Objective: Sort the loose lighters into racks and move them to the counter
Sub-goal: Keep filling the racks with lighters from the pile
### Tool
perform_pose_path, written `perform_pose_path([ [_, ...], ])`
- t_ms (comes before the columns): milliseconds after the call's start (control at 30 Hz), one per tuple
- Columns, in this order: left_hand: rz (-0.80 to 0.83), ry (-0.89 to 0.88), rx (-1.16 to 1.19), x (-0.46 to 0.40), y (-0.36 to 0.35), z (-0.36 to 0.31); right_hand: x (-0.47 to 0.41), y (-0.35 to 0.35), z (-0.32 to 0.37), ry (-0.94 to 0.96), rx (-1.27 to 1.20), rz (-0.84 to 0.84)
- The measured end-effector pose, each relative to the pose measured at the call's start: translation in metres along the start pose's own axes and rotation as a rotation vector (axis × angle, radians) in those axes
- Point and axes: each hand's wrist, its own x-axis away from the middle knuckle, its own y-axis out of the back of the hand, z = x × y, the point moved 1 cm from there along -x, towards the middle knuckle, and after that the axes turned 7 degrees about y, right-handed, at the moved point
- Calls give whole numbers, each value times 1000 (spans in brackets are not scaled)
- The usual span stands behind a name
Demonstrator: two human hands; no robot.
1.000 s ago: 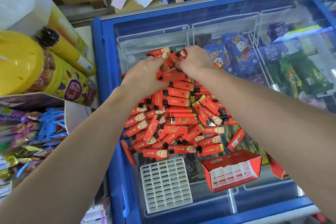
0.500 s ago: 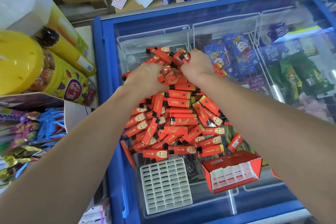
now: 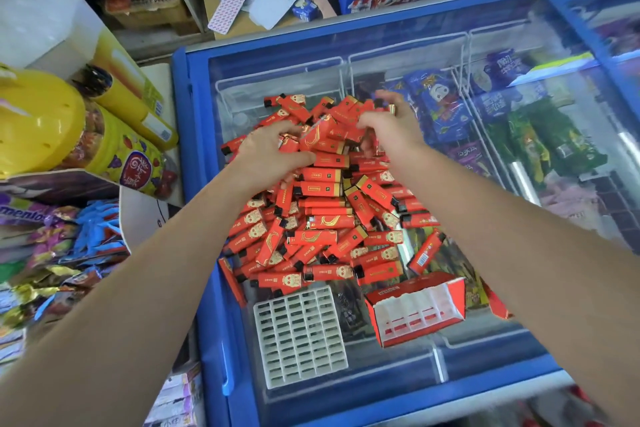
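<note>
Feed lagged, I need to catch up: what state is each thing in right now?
Lighters: loose, heaped on the freezer lid.
White rack: flat, slots empty.
Red box: open, tipped on its side.
Freezer lid: closed.
Left hand: gripping lighters.
Right hand: gripping lighters.

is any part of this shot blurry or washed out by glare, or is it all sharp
Head view: the pile of red lighters and white plastic grid rack are fairly sharp; the right hand fingertips are motion-smeared, the left hand less so; pale reflections haze the blue freezer's glass lid at the far right; wide-angle lens bends the frame edges.
</note>
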Motion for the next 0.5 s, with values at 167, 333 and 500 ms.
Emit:
perform_pose_path([
  [167,100,70,314,35,-28,-20,29,36,3,-28,-155,53],
  [333,205,84,443,73,-79,-47,65,87,1,30,-287,16],
  [500,231,57,379,120,-138,-76,116,158,-9,85,-307,-1],
])
